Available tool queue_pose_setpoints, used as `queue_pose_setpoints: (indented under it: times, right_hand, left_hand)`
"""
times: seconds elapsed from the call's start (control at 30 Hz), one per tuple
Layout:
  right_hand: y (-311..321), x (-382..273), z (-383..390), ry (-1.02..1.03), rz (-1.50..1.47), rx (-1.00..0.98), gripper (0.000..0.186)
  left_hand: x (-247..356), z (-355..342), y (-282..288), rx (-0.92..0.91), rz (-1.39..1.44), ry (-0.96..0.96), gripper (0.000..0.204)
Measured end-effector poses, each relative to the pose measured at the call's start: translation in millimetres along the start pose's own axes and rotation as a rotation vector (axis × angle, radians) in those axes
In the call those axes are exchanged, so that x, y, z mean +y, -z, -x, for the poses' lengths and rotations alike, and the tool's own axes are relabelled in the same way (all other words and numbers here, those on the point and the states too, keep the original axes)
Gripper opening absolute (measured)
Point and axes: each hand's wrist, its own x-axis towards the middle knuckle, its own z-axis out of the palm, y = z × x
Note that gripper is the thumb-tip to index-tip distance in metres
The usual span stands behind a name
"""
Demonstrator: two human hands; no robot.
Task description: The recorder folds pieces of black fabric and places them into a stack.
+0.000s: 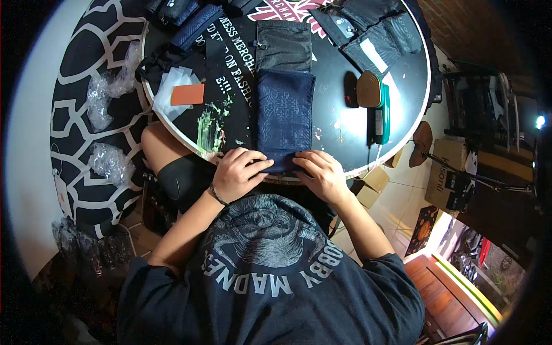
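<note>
A folded navy patterned cloth (285, 109) lies lengthwise at the near middle of the round black table (339, 132), over a dark grey fabric piece (283, 43) with a small metal clip on it. My left hand (241, 169) has its fingers curled on the cloth's near left corner, and my right hand (319, 172) grips the near right corner in the same way; my thumbs are partly hidden at the edge. Right of the cloth lies a teal handheld device (382, 123) with a tan oval head.
Dark folded pieces (379, 40) lie at the back right, dark pouches (190, 26) at the back left. An orange card (187, 94) rests on translucent sheets at the left. Clear plastic wrappers (112, 164) sit on a patterned seat. Cardboard boxes (448, 172) stand at the right.
</note>
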Motion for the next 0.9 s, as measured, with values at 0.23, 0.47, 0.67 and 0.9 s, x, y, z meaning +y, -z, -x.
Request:
queue_pose_setpoints:
  times: [0.23,0.47,0.67,0.9]
  right_hand:
    - [-0.7,2.7,2.9,-0.177,-0.116,0.049,0.031]
    - [-4.2,7.9,-2.9,-0.396,-0.187,0.112,0.021]
    - [-14.0,-0.1,-7.6,-0.477,-0.245,0.273,0.017]
    - [-15.3,0.9,0.0,0.114,0.193,0.155,0.045]
  left_hand:
    - [10.3,-0.4,-6.7,0.135,0.148,0.178,0.017]
    - [10.9,-11.5,-10.8,0.197,0.094,0.361,0.018]
    - [12.1,-22.9,-8.2,0.154,0.184,0.623,0.022]
    - [5.8,-23.1,-8.3,0.178,0.000,0.033,0.015]
